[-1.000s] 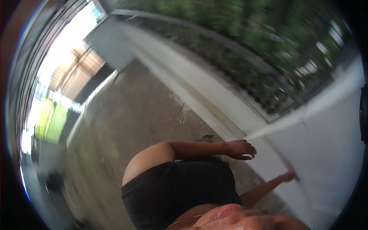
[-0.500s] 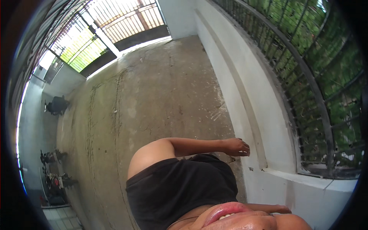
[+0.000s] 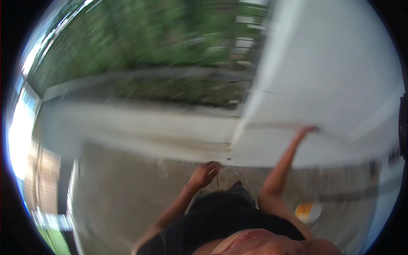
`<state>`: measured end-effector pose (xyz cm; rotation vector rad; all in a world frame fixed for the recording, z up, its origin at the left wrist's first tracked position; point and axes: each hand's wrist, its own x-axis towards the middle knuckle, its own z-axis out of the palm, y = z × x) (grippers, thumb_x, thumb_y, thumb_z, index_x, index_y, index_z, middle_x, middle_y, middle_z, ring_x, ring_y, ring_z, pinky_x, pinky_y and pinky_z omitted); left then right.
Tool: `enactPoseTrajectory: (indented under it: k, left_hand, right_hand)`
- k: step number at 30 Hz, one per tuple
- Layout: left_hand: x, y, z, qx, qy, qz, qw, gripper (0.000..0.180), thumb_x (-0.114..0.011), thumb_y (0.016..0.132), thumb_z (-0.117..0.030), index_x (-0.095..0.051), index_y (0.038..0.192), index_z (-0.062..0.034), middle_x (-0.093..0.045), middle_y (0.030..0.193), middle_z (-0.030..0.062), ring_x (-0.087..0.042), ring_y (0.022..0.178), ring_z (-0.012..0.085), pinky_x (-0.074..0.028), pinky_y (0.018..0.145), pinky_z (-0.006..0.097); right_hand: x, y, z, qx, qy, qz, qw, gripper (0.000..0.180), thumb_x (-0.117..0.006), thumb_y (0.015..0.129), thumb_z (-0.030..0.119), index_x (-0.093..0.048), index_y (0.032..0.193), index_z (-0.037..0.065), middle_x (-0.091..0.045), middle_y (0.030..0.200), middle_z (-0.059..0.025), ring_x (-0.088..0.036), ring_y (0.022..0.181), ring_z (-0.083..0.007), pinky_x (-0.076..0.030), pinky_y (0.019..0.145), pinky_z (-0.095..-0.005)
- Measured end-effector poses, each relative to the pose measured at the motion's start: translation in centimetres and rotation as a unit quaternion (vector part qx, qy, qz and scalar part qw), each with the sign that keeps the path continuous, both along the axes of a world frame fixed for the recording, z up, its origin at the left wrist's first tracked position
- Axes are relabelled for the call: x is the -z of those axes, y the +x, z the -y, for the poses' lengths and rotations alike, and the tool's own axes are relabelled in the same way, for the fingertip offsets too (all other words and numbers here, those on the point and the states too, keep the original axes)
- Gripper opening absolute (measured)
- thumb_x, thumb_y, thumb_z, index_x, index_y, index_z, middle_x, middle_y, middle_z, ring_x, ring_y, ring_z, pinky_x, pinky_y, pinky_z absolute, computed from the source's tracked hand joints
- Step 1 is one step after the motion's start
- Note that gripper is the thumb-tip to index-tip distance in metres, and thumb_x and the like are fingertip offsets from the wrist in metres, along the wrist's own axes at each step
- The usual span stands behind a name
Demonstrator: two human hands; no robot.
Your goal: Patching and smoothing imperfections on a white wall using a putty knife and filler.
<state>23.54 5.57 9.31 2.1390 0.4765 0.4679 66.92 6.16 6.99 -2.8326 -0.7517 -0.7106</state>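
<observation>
My left hand (image 3: pixel 206 173) hangs over the floor in front of my dark shirt (image 3: pixel 221 212), its fingers loosely bent and apart, with nothing visible in them. Out to the right, my right hand (image 3: pixel 307 130) reaches up at the end of a stretched arm, against or close to the white wall (image 3: pixel 331 85). Motion blur smears its fingers, so I cannot tell whether it touches the wall ledge or holds anything.
A low pale wall (image 3: pixel 170 127) runs across ahead, with blurred green plants (image 3: pixel 148 42) beyond it. A white tub with a yellow label (image 3: pixel 309 212) stands on the concrete floor (image 3: pixel 123 182) at the right. Bright gate bars (image 3: pixel 46 178) show at the far left.
My view has swung to the right, from the long floor and gate to the low wall and white wall. My right arm has lifted outward. The white tub has come into view.
</observation>
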Motion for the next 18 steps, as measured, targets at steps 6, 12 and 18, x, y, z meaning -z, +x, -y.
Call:
enactPoseTrajectory:
  k: [6, 12, 18]
  left_hand:
    - [1.8, 16.8, 7.6, 0.199, -0.038, 0.054, 0.978, 0.016, -0.058, 0.099, -0.011, -0.068, 0.109, -0.0045, -0.071, 0.109, 0.0156, -0.069, 0.102, 0.0332, -0.054, 0.089, 0.040]
    - [2.2, 23.7, 9.2, 0.278, 0.032, -0.072, 0.957, 0.024, -0.061, 0.099, -0.020, -0.067, 0.116, -0.0050, -0.069, 0.114, 0.0165, -0.068, 0.104, 0.0312, -0.052, 0.093, 0.040]
    - [3.7, 29.7, 9.0, 0.379, 0.058, -0.177, 0.906, 0.032, -0.062, 0.098, -0.026, -0.064, 0.122, -0.0058, -0.067, 0.118, 0.0177, -0.068, 0.102, 0.0320, -0.052, 0.091, 0.041]
  right_hand:
    - [5.4, 23.1, 31.4, 0.056, 0.443, 0.175, 0.877, 0.069, -0.039, 0.107, 0.030, -0.009, 0.153, -0.013, -0.003, 0.160, -0.0350, -0.006, 0.151, -0.0461, -0.007, 0.125, -0.0502]
    - [-1.8, 10.6, 24.9, 0.026, 0.666, -0.089, 0.740, 0.070, -0.035, 0.108, 0.035, -0.003, 0.157, -0.004, -0.006, 0.165, -0.0224, -0.005, 0.153, -0.0363, -0.008, 0.125, -0.0431]
    - [-6.7, 2.6, 18.3, 0.019, 0.599, -0.190, 0.777, 0.075, -0.039, 0.106, 0.037, 0.000, 0.158, -0.001, -0.003, 0.166, -0.0218, -0.003, 0.153, -0.0399, -0.011, 0.121, -0.0540]
